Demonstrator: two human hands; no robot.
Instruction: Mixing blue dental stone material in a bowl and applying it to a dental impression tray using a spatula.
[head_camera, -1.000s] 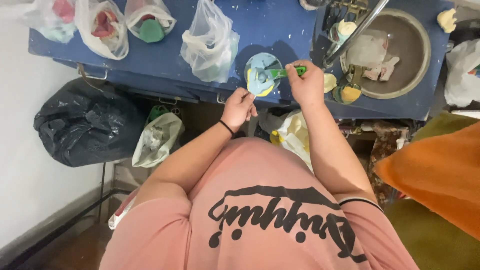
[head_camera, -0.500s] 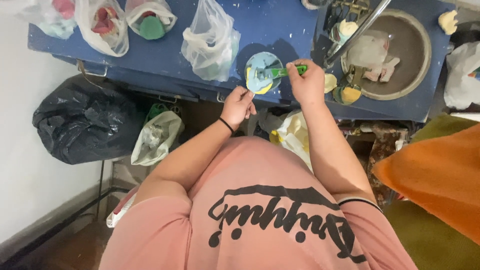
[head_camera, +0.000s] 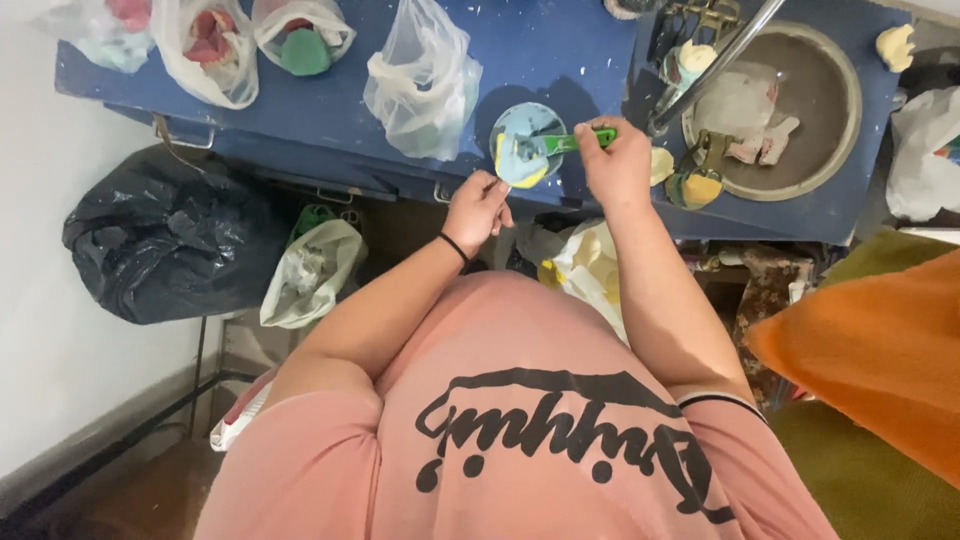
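Observation:
A small round bowl (head_camera: 521, 133) with pale blue and yellow paste stands on the blue worktop (head_camera: 420, 40) near its front edge. My right hand (head_camera: 617, 163) grips a green-handled spatula (head_camera: 578, 140) whose blade lies in the bowl. My left hand (head_camera: 478, 207) is at the bowl's near rim, fingers curled around a small tool or the bowl's edge; I cannot tell which. A black band circles my left wrist.
Several clear plastic bags (head_camera: 423, 82) with coloured lumps sit on the worktop's left part. A round metal sink (head_camera: 790, 105) with a tap (head_camera: 715, 62) lies to the right. A black rubbish bag (head_camera: 165, 235) and a pale bag (head_camera: 313, 272) hang below. An orange cloth (head_camera: 880, 345) is at right.
The hands stay at the bowl; the spatula shifts only slightly within the paste. Nothing else has moved.

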